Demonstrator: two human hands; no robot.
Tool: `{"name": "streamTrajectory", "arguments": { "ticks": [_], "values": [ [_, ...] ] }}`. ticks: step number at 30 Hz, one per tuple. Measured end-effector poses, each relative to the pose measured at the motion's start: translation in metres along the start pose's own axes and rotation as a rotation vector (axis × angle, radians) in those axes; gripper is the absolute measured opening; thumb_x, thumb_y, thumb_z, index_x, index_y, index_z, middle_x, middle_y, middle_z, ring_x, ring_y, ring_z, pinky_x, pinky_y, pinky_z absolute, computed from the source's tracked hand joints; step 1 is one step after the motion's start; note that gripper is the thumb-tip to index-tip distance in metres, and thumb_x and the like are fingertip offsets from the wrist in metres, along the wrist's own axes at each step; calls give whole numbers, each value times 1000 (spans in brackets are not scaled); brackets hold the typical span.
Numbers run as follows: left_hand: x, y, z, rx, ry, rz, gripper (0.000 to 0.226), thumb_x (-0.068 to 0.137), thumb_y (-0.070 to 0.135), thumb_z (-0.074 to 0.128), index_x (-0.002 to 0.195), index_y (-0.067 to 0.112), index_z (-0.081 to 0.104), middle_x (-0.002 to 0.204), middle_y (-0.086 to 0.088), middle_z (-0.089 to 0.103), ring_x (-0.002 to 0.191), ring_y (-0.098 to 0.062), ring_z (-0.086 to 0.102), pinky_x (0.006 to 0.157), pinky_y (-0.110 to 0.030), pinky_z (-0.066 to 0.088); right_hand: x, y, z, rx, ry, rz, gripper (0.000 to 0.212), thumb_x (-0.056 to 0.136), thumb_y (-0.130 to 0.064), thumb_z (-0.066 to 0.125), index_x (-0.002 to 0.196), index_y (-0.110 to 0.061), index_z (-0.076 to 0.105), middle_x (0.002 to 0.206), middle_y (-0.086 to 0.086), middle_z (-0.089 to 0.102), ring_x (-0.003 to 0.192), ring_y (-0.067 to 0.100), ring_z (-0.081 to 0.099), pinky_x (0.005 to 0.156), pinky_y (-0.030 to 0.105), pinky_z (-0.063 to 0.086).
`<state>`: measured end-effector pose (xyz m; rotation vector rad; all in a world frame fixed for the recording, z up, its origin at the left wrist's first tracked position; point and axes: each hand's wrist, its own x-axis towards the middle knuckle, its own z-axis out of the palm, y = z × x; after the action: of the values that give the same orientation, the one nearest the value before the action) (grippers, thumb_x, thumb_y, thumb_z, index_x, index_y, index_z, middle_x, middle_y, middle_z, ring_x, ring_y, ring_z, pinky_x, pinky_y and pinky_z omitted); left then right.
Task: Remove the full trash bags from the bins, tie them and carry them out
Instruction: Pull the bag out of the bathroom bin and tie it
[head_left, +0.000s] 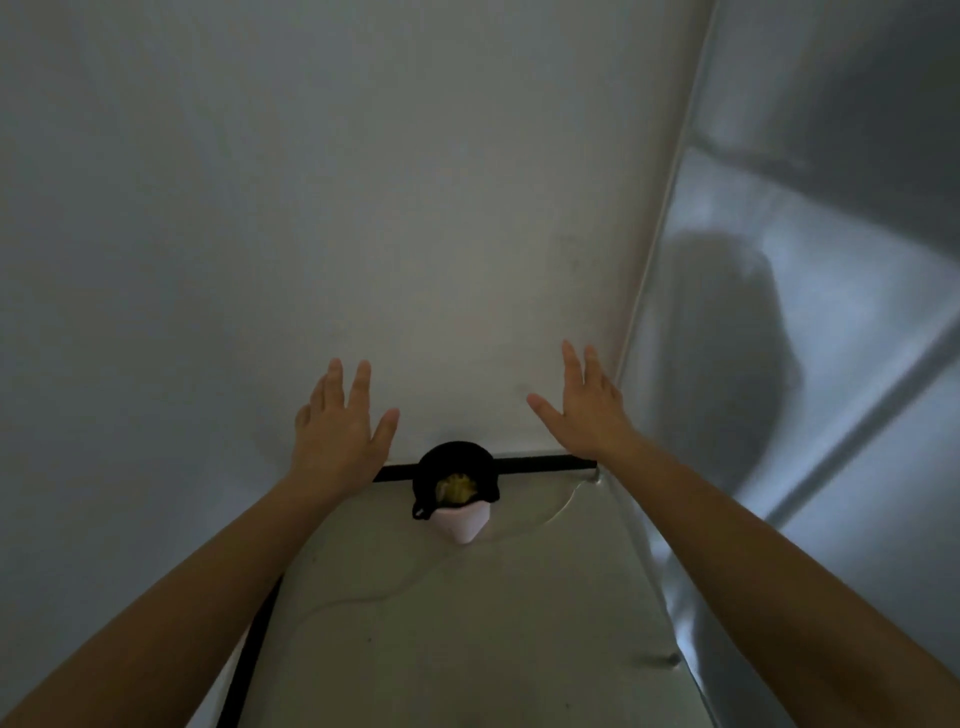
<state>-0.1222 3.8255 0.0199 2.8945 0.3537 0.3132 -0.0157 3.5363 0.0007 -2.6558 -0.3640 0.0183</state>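
Above bin (457, 499) | left hand (337, 431) spread flat | right hand (582, 410) spread flat

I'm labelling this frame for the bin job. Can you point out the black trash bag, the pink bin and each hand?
black trash bag (457, 460): head view, on its rolled rim.
pink bin (462, 525): head view, front wall.
left hand (340, 431): head view, back of hand.
right hand (589, 410): head view, back of hand.
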Motion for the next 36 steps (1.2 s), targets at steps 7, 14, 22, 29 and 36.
{"name": "streamTrajectory", "arguments": {
  "ticks": [7, 14, 22, 29, 36],
  "values": [
    [150, -55, 61, -56, -65, -31, 80, 100, 57, 34, 160, 16, -1, 167, -16, -3, 152, -36, 9, 121, -53, 14, 141, -11, 66, -52, -61, 12, 93, 93, -72, 34, 158, -25, -13, 166, 16, -16, 154, 35, 5, 124, 51, 9],
    [306, -115, 124, -147, -271, -49, 82, 99, 62, 28, 159, 19, -9, 167, -12, -12, 153, -34, 5, 122, -53, 11, 271, -28, 121, -58, -141, 214, 100, 83, -85, 19, 158, -27, -12, 167, 13, -15, 155, 30, 0, 124, 51, 2],
    [420, -138, 239, -385, -544, -285, 81, 98, 64, 30, 160, 21, 1, 168, -9, -5, 153, -32, 3, 123, -49, 6, 340, 12, 199, -69, -275, 416, 121, 56, -102, -6, 158, -35, -5, 168, 8, -5, 155, 26, -2, 121, 55, -10],
    [398, -175, 415, -443, -701, -657, 67, 104, 46, 37, 156, 4, 24, 163, -17, 24, 149, -32, 25, 121, -40, 20, 366, 108, 352, 93, -514, 558, 71, 91, -77, 27, 154, -45, 22, 168, 5, 10, 155, 24, 7, 122, 46, 3],
    [320, -226, 600, -368, -844, -928, 64, 105, 46, 37, 154, 5, 30, 160, -19, 31, 145, -36, 32, 116, -41, 25, 356, 181, 534, 512, -570, 1002, 81, 92, -75, 25, 145, -18, 49, 138, 6, 56, 129, 27, 52, 111, 35, 32]
  ]
}}
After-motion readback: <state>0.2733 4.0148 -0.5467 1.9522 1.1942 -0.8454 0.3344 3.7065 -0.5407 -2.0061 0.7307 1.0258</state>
